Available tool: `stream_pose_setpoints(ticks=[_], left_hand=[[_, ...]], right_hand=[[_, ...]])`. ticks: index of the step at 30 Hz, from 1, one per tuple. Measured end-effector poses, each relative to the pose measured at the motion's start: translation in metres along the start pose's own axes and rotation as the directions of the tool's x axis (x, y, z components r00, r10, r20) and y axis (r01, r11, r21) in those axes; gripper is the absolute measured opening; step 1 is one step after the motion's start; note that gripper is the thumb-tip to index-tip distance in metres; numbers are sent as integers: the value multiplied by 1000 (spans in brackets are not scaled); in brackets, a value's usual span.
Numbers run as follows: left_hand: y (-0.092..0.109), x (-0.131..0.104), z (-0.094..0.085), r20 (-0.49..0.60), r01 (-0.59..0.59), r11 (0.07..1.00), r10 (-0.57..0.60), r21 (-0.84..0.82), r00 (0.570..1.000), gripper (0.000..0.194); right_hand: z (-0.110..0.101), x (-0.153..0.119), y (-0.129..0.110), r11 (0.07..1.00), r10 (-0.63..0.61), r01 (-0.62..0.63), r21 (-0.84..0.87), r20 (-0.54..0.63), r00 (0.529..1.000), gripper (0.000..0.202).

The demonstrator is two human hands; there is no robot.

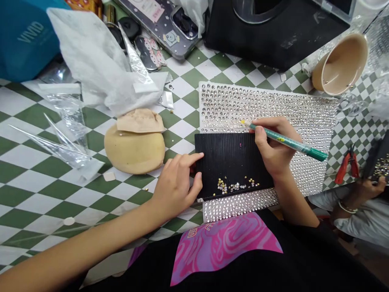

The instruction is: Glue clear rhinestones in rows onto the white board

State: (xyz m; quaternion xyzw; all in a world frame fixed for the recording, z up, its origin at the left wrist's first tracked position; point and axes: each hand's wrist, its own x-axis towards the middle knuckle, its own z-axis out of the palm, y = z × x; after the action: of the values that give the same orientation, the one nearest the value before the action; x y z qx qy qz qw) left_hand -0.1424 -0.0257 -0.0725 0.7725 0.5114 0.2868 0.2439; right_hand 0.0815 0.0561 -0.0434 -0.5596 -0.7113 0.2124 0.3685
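My right hand (278, 148) is closed around a green pen-like tool (285, 140), its yellow tip over the upper rows of a sheet covered with rhinestones (306, 158). On that sheet lies a black ridged tray (231, 158), with loose gold and clear stones (223, 186) along its lower edge. My left hand (179, 182) rests at the tray's left edge, index finger stretched onto the corner and thumb apart, holding nothing.
Left of the tray is a yellow oval pad (133, 152) under a beige piece. Plastic bags (67, 150) and white wrapping (91, 61) lie further left. A tan cup (343, 67), red pliers (346, 164) and another person's hand (372, 188) are at right.
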Motion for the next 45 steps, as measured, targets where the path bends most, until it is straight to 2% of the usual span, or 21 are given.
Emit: stream_pose_setpoints(ticks=[7, 11, 14, 17, 21, 23, 27, 37, 41, 43, 45], left_hand=[[0, -1, -1, 5, 18, 1000, -18, 6, 1000, 38], [0, 0, 0, -6, 5, 1000, -5, 14, 1000, 35], [0, 0, 1, -15, -7, 1000, 7, 26, 1000, 35], [0, 0, 1, -22, -18, 999, 18, 34, 1000, 36], [0, 0, 1, -28, -23, 999, 24, 35, 999, 36], [0, 1, 2, -29, -23, 999, 24, 36, 999, 37], [-1, 1, 2, -31, -16, 999, 17, 35, 999, 39], [-1, -2, 4, -28, -8, 997, 10, 73, 1000, 38], [-1, -1, 4, -26, -3, 998, 5, 66, 1000, 38], [-1, -1, 4, -27, -11, 998, 12, 60, 1000, 37], [-1, -1, 4, -27, -15, 998, 17, 56, 1000, 36]], right_hand=[[0, 1, 0, 987, -111, 117, -114, 52, 992, 6], [-4, 0, -3, 997, -64, 63, -46, -18, 998, 6], [-15, -7, -10, 999, -46, 47, 24, -35, 998, 9], [-31, -25, -17, 994, -82, 82, 75, 2, 997, 21], [-45, -62, -22, 980, -68, 36, 197, 158, 985, 34], [-46, -78, -23, 966, -97, 45, 256, 193, 976, 32], [-42, -96, -22, 947, -152, 94, 307, 171, 974, 21], [-36, -99, -17, 957, -200, 152, 247, 182, 963, 22], [-41, -98, -17, 954, -184, 132, 271, 176, 967, 22], [-42, -92, -16, 950, -155, 107, 293, 148, 977, 22], [-41, -81, -12, 948, -141, 115, 297, 68, 988, 22]])
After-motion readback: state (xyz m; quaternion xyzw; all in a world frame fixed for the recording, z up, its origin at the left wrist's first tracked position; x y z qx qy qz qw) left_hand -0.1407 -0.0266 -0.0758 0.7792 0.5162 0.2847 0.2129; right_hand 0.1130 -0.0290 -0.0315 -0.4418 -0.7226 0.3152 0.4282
